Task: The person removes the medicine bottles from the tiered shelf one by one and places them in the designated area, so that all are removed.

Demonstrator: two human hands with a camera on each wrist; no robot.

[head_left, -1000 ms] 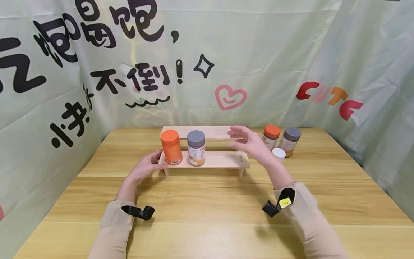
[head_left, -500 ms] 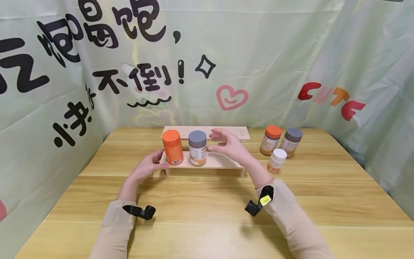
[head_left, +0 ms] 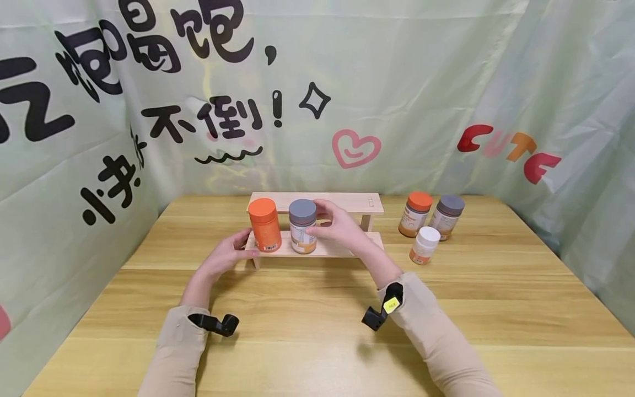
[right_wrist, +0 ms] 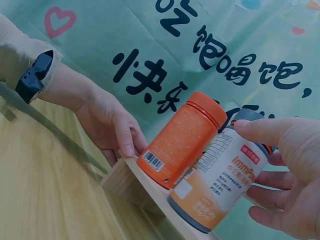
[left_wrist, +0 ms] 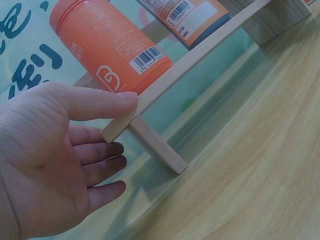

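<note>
A two-tier wooden shelf (head_left: 342, 249) stands on the table. On its lower step are two upright bottles, an all-orange bottle (head_left: 265, 226) at left and a grey-capped supplement bottle (head_left: 303, 226) beside it. My left hand (head_left: 225, 255) holds the lower step's left end; in the left wrist view its thumb (left_wrist: 107, 104) lies at the board's corner and the lower fingers hang loose below. My right hand (head_left: 339, 227) grips the grey-capped bottle from the right, thumb in front near the cap (right_wrist: 247, 116), other fingers partly hidden behind it.
Right of the shelf, three more bottles stand on the table (head_left: 297, 342): an orange-capped bottle (head_left: 415, 215), another grey-capped bottle (head_left: 447, 216) and a small white-capped bottle (head_left: 425, 246). A printed curtain (head_left: 407, 82) encloses the back and sides.
My right hand has moved left across the shelf and reached the grey-capped supplement bottle, closing on it. My left hand has stayed at the shelf's left end.
</note>
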